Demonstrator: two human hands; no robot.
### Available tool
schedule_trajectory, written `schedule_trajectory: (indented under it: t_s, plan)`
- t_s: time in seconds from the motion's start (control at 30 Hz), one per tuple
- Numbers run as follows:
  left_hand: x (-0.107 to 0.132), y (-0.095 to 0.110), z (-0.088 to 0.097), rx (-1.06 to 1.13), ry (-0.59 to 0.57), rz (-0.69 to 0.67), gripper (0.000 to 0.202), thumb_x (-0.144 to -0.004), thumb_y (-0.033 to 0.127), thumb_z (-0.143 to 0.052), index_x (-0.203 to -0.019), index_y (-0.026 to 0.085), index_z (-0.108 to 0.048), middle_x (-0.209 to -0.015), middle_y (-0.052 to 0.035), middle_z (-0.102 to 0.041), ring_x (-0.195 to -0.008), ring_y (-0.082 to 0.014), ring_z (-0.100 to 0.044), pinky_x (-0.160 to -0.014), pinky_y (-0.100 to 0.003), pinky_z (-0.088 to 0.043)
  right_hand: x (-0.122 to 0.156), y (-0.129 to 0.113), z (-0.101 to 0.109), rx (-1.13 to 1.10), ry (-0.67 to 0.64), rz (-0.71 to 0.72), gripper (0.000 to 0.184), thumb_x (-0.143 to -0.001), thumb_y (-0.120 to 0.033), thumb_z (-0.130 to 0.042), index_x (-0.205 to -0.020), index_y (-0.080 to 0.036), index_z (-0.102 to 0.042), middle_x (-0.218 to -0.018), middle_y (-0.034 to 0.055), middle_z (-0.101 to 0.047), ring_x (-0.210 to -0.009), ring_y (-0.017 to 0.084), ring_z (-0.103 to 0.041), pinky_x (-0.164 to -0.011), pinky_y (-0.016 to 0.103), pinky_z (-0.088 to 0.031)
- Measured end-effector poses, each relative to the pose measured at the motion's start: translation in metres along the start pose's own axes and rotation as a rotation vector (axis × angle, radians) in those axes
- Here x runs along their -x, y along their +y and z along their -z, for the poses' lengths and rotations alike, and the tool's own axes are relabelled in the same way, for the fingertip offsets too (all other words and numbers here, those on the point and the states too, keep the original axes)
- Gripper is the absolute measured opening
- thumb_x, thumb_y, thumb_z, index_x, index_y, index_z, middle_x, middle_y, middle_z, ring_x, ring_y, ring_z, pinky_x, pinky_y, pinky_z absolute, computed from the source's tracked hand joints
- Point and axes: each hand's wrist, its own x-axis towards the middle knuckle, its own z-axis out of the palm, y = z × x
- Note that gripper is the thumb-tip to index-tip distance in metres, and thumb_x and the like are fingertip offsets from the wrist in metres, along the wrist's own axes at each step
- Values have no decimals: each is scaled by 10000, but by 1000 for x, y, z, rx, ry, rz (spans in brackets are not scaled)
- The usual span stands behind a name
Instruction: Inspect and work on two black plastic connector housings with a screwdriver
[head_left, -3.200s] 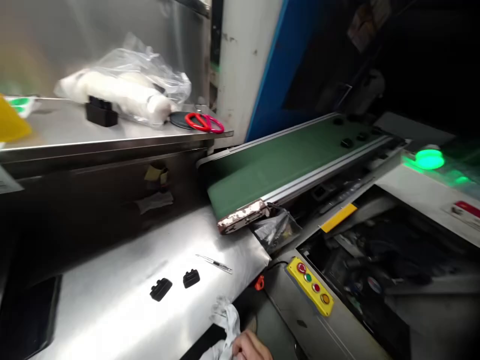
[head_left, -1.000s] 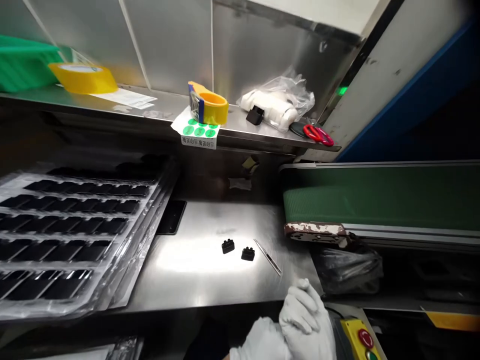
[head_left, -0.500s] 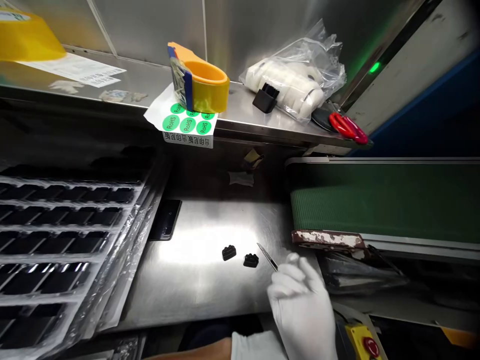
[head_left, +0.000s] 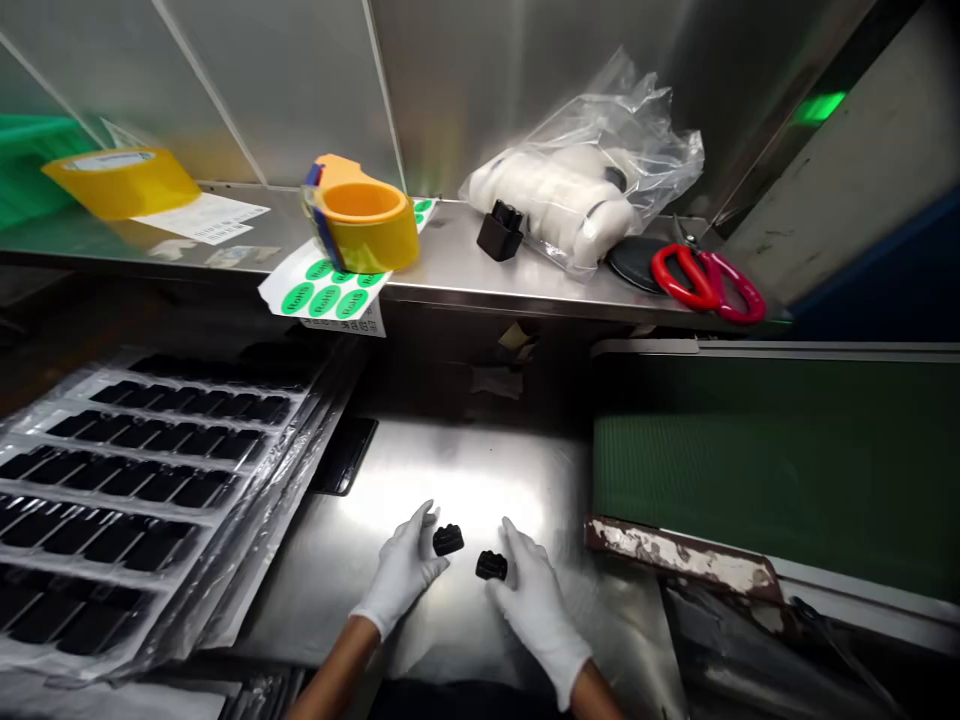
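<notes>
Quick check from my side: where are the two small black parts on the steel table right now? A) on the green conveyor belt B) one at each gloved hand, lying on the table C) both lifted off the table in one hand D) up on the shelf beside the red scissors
B: one small black part lies on the steel table at the left hand, and the other black part lies at the right hand.

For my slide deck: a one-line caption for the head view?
Gloved left hand and right hand touch two black parts on steel bench.

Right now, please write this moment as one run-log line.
left hand: touching left black part | right hand: touching right black part | steel table
</notes>
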Motion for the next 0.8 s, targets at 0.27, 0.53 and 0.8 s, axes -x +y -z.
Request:
schedule_trajectory:
  t_s: [0.27, 0.53, 0.8]
  plan:
    - [12, 7, -29, 378, -4, 171, 399, -745, 179, -670, -1122, 180, -538, -1075, -74, -651, -1044, -251, -622, -993, -426, -451, -7, 23, -3, 17, -127, -50, 514, -681, -151, -665, -1191, -211, -643, -1244, 108, -611, -1303, 345, -403, -1111, 487, -291]
    - [66, 93, 20, 811, -347, 326, 386, -818, 280, -670, -1164, 217, -511, -907, -29, -607, -700, -148, -625, -600, -252, -480, 16, -69, 56, -338, -411, -289, 439, -762, -395, -725, -1117, -181, -582, -805, 1, -622, -414, 36, -423, -380, 180, -305]
    - [86, 144, 58, 900, -566, 358, 404, -805, 141, -643, -1184, 208, -521, -997, -40, -598, -743, -139, -630, -622, -233, -509, 64, -133, 69, -554, -418, -282, 481, -728, -76, -717, -1180, -189, -598, -870, 2, -647, -520, 41, -530, -460, 151, -407]
